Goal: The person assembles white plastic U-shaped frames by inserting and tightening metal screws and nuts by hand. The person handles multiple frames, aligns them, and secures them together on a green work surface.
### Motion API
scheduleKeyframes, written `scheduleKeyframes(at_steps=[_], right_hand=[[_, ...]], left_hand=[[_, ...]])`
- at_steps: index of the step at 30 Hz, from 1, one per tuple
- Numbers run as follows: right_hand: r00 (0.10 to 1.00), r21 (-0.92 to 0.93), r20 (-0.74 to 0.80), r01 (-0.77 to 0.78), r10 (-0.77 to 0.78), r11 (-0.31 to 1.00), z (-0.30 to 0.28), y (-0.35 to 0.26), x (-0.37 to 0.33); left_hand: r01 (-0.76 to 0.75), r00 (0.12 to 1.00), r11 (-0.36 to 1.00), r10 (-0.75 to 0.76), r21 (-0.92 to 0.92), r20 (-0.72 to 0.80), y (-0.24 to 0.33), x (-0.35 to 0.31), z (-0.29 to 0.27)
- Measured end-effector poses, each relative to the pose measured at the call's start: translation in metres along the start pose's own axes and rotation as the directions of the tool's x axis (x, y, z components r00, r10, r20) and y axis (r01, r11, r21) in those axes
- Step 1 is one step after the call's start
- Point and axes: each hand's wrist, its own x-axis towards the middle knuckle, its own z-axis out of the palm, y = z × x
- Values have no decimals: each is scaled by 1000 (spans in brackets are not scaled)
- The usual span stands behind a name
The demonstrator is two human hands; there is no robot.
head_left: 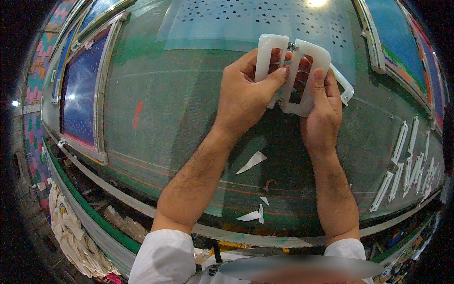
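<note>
The 2 hands grip a pair of white plastic frames above the table [179,106]: the left hand [241,94] is closed on the left frame [263,61], the right hand [324,106] on the outer rail of the right frame [323,56]. Both frames stand side by side, long axes running away from the person and tops leaning slightly right, with a small metal fitting [292,46] between their far inner corners. The left thumb lies nearer the gap; whether the fitting joins both frames, I cannot tell.
</note>
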Motion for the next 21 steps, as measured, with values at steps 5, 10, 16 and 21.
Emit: scheduleKeyframes(at_steps=[5,10,16,21], right_hand=[[999,-57,16,44,-43,997,2,1,-1],[998,-136,23,58,-55,989,2,0,-2],[998,-143,30,59,-55,988,4,-1,-4],[998,-192,39,59,-53,980,3,0,-4]], left_hand=[[-22,1000,999,23,29,-15,1,-1,-1],[-85,996,995,86,44,-28,-2,0,2],[-107,994,994,107,6,-17,-5,-1,5],[-83,996,996,84,30,-25,-6,1,3]])
